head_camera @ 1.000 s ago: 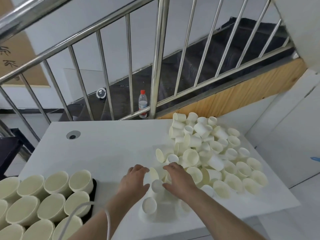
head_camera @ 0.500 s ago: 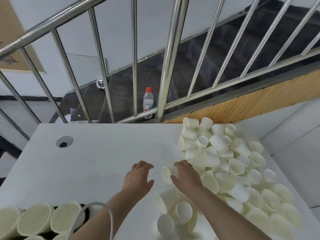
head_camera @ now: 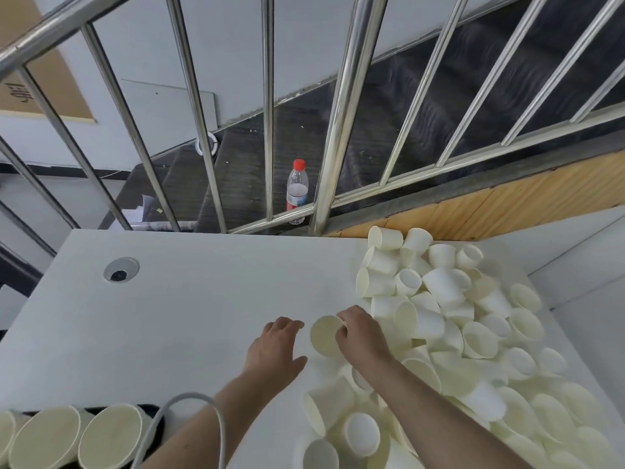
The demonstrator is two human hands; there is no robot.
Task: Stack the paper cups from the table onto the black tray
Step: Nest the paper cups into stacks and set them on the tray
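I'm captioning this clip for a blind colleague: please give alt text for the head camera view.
The right hand grips one paper cup at the edge of a big pile of cups on a white table; the left hand hovers open beside it. Stacked cups fill the bottom left corner.

A: Cam count?
B: One. Head-worn, wide-angle, looks fwd and down over the white table (head_camera: 162,319).
A: Near field?
B: Both forearms enter from the bottom edge; left hand (head_camera: 274,346) and right hand (head_camera: 362,336) sit close, low-centre.
A: Far field?
B: Steel railing (head_camera: 331,130) and the stairs behind it fill the top half. Bars bow w/ lens distortion.
A: Overlap w/ other views?
B: N/A, single view.
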